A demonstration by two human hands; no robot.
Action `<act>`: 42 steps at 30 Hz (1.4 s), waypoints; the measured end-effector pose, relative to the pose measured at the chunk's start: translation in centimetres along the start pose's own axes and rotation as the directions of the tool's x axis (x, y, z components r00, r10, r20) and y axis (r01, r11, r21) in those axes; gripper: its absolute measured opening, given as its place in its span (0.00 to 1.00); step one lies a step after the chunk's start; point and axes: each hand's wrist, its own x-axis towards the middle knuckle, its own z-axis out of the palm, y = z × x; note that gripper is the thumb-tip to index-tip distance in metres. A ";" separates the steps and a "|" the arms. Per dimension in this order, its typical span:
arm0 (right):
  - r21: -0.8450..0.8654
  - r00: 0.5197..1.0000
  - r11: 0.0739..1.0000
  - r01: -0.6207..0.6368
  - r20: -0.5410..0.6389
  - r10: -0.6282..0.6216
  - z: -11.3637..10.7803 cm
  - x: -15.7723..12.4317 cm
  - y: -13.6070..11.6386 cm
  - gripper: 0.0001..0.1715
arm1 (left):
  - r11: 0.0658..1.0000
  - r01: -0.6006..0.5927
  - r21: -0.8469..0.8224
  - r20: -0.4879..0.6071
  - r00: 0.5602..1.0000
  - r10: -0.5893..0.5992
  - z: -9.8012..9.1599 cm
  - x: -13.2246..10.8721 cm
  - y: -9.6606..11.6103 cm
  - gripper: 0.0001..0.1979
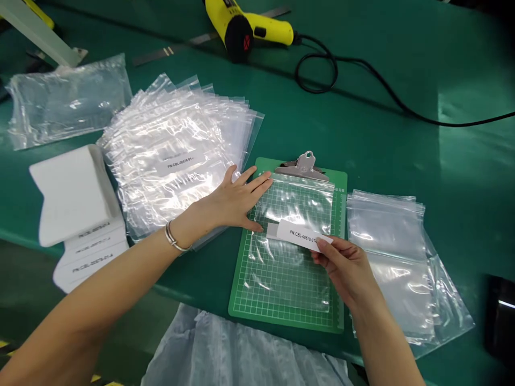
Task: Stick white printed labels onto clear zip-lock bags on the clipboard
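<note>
A clear zip-lock bag [289, 279] lies flat on a green gridded clipboard [338, 316] with a metal clip [304, 165] at its top. My right hand [350, 265] pinches the right end of a white printed label [298, 235], held over the middle of the bag. Beneath the label's left end a grey rectangle [272, 230] shows. My left hand [241, 198] has its fingers spread, the tips at the bag's upper left edge and the thumb near the grey rectangle. It holds nothing.
Left of the clipboard is a fanned pile of clear bags [177, 128], the top one labelled. A folded label strip [72, 193] lies at the far left, below another plastic bag [72, 102]. More bags [390, 268] lie right. A yellow heat gun [241, 27] with black cord is behind.
</note>
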 end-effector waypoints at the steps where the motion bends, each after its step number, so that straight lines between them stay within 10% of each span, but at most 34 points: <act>1: -0.011 1.000 1.000 0.000 -0.008 0.000 0.1 0.0 0.2 0.12 | 1.000 -0.002 -0.004 0.001 1.000 0.002 0.0 0.0 0.0 0.51; 42: -0.250 0.998 0.967 0.045 -0.035 -0.055 -0.3 0.6 -0.7 0.15 | 1.000 -0.016 -0.023 0.046 0.999 0.017 0.5 0.3 -0.1 0.63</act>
